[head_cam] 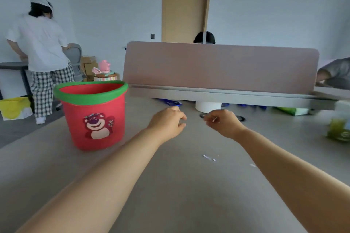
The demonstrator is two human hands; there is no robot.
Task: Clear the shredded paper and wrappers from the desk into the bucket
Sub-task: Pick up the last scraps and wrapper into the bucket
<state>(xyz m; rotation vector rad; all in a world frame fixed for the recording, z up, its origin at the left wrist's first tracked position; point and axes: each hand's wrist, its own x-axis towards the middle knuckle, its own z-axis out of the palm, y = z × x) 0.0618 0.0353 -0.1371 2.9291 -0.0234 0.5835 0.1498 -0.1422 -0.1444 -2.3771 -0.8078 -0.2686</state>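
- Right hand out over the pale grey desk, grip pinched together on a small white paper sliver between thumb and forefinger.
- Left hand level with it and near it, fingers curled inward; cannot tell whether that grip holds anything.
- Left to collect:
  - a thin shredded white paper scrap flat on the desk between the forearms;
  - a smaller white fleck just beside the right forearm;
  - crumpled blue wrappers far back under the edge of the dusty-pink divider panel;
  - a green-and-white packet further right along that edge.
- Handling, as a judgement:
  - paper near weightless, limp and lying flat, so best nipped at 1 end with fingertips or swept into a heap first;
  - wrappers probably light, crinkly and slippery, better scrunched in the whole palm.
- Red plastic bucket with green rim and pink bear picture upright on the desk, left of the left hand and apart from it. Mouth open, only the red inner wall in sight, contents hidden from this angle.
- Short carry leftward needed for the pinched sliver, with a likely risk of drifting aside if released high above the rim.
- Also on the desk: a white cylinder under the panel edge, and a blurred yellow-green packet far right.
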